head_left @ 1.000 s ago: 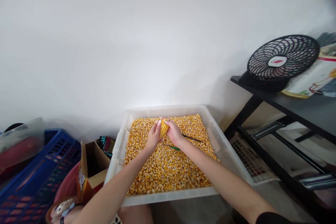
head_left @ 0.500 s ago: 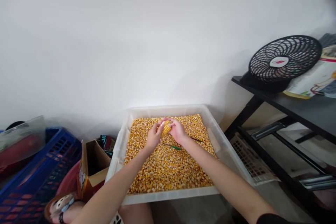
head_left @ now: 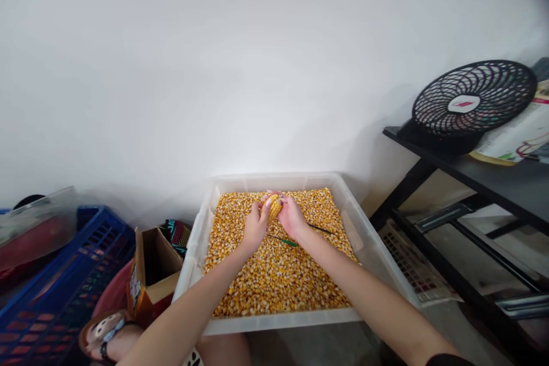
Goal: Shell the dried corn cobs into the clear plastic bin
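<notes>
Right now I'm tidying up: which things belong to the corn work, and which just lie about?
In use: corn cob, left hand, right hand, kernels, clear bin, green-handled tool.
Lying about: black fan, blue crate, cardboard box, black table.

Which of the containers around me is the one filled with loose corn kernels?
The clear plastic tub directly ahead, under both hands. The blue crate on the left is slatted plastic, and the small cardboard box beside the tub stands open; neither shows kernels.

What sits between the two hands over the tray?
In the head view, a corn cob sits between the left hand and right hand, gripped by both above the loose kernels in the clear tray.
</notes>
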A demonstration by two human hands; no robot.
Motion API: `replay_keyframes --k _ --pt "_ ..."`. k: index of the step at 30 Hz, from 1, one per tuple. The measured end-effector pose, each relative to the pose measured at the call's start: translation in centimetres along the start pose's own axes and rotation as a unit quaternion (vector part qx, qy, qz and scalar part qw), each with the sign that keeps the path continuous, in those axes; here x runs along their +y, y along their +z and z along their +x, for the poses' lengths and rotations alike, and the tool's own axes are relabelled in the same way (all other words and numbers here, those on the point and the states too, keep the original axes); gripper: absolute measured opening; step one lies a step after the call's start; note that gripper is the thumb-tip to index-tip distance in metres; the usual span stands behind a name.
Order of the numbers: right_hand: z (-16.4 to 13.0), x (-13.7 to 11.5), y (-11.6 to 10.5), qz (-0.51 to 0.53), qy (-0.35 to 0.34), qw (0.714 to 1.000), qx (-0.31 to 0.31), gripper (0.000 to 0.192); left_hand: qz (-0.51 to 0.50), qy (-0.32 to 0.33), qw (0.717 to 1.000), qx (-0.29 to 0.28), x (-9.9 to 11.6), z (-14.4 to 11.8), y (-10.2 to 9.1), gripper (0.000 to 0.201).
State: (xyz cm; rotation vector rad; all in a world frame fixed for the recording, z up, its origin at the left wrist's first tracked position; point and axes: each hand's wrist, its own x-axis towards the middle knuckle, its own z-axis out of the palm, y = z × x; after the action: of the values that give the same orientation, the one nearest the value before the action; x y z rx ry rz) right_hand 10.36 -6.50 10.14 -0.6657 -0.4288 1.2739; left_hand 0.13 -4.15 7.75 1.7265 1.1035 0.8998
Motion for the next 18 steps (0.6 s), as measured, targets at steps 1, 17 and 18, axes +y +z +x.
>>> replay_keyframes --k 1,17,18 --pt "0.0 0.0 -0.1 0.0 0.004 1.0 0.002 0.019 0.021 0.007 1.0 0.001 0.0 -0.1 0.0 0.04" --pt "1.0 -0.6 -2.5 -0.047 0.137 0.988 0.053 0.018 0.262 0.09 0.957 -0.084 -0.4 0.3 -1.3 0.041" --pt "0.9 -0.6 -2.5 -0.041 0.139 0.988 0.057 0.019 0.262 0.091 0.957 -0.087 -0.5 0.4 -1.4 0.041"
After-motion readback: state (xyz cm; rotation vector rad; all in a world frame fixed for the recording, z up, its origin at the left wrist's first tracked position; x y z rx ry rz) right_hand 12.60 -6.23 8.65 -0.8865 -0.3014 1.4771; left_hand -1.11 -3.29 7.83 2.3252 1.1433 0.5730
